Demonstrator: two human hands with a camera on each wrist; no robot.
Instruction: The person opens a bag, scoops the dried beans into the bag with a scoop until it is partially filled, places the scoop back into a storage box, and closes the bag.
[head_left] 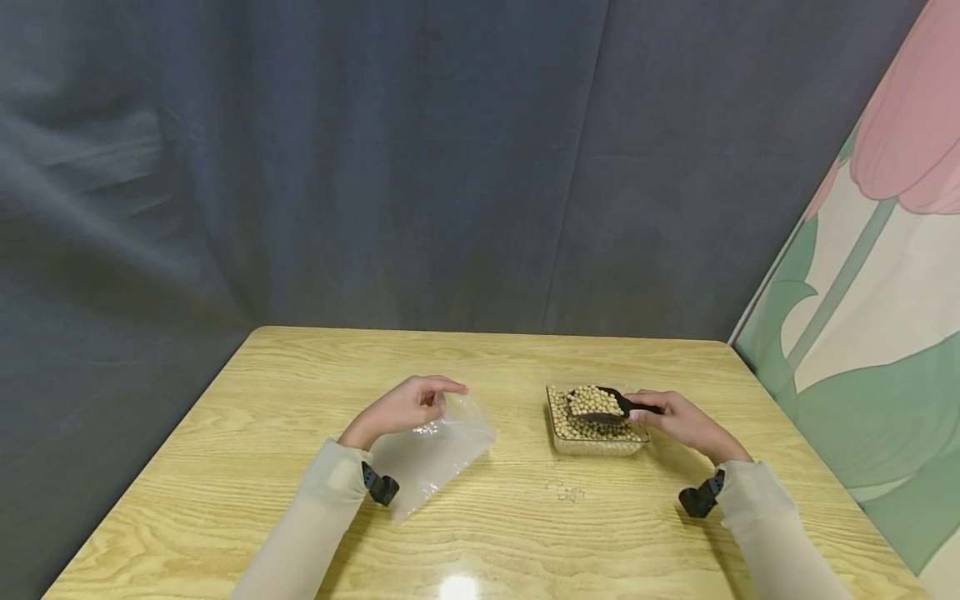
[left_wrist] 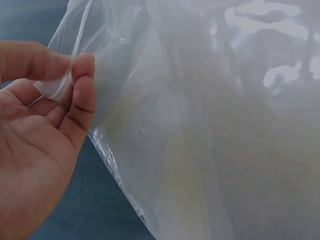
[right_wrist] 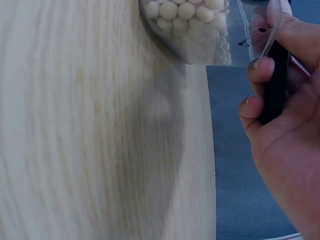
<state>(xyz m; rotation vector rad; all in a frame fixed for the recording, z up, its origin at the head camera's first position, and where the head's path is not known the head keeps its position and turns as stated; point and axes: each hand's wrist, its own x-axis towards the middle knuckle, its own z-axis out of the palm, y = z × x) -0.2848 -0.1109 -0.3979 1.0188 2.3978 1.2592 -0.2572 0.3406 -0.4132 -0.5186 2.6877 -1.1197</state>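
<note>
My left hand (head_left: 411,406) pinches the top edge of a clear zip-lock bag (head_left: 427,458), which hangs slanting below the fingers. In the left wrist view the bag's zip strip (left_wrist: 80,35) runs past the thumb and fingertips (left_wrist: 84,92). Fingers of my right hand (head_left: 675,417) are curled round the handle of a black scoop (head_left: 626,403). Soybeans (head_left: 592,402) are heaped in the scoop, which is over a clear rectangular container (head_left: 596,448) full of the same beans. In the right wrist view the black handle (right_wrist: 275,85) lies across the palm, and the scoop's bowl is out of sight.
Both things are above a wood-grain table (head_left: 510,533). Faint small marks (head_left: 564,490) show on its top in front of the container. A dark curtain (head_left: 420,167) hangs behind, and a flower-patterned cloth (head_left: 885,317) stands at the right.
</note>
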